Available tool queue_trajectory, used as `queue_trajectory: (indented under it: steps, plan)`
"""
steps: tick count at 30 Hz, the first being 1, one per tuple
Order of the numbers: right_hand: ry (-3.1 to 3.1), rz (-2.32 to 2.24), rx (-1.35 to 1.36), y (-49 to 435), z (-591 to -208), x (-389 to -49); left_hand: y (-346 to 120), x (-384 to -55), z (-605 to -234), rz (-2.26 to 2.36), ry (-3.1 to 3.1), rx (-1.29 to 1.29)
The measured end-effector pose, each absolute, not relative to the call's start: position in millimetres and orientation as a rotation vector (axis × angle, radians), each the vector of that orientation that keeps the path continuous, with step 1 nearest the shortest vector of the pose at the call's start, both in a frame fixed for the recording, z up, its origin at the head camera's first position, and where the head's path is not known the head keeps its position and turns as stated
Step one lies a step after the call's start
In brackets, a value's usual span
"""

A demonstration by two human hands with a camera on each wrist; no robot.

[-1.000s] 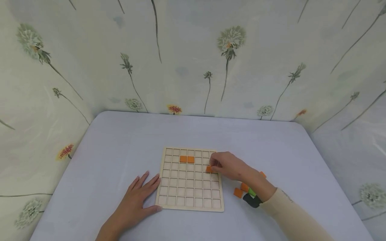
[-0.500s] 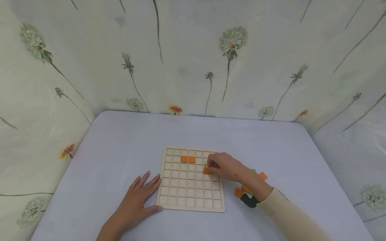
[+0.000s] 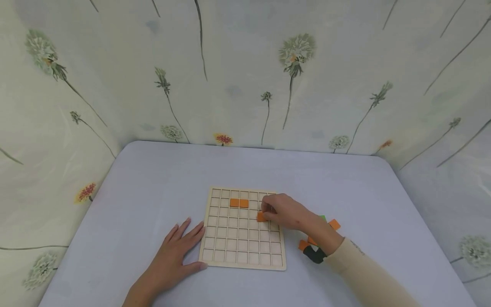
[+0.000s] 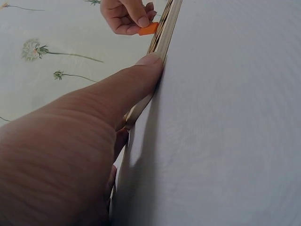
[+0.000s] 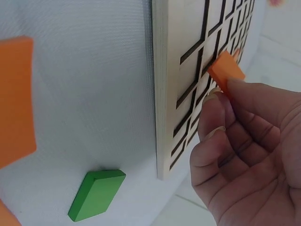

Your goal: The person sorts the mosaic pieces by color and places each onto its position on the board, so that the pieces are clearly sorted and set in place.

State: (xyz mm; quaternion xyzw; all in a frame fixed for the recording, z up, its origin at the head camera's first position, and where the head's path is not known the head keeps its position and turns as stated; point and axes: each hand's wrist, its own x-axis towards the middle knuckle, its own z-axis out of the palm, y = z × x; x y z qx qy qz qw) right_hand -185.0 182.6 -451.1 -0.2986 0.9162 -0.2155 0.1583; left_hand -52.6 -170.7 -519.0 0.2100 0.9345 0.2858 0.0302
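A square wooden grid board (image 3: 232,256) lies on the white table. Two orange tiles (image 3: 239,203) sit side by side in cells of its second row from the back. My right hand (image 3: 285,211) pinches another orange tile (image 5: 227,70) between thumb and fingers, tilted over cells toward the board's right side. My left hand (image 3: 172,256) lies spread at the board's left edge, fingers straight. In the left wrist view its thumb (image 4: 136,77) presses along the board's side.
To the right of the board lie loose orange tiles (image 3: 334,224) and a green tile (image 5: 97,193), partly under my right forearm. A black band (image 3: 315,254) shows at the right wrist. A flower-patterned backdrop (image 3: 230,85) rises behind the table (image 3: 165,170).
My right hand has moved slightly left over the board with the orange tile. The left hand stays at the board's edge.
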Motion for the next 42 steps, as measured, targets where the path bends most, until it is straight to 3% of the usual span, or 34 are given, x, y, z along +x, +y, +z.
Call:
queue_trajectory:
  steps: [42]
  plan:
    - [2.680,-0.591,-0.729,168.6,-453.4,-203.2,-174.8,-53.7,-521.1,0.882,2.868,0.653]
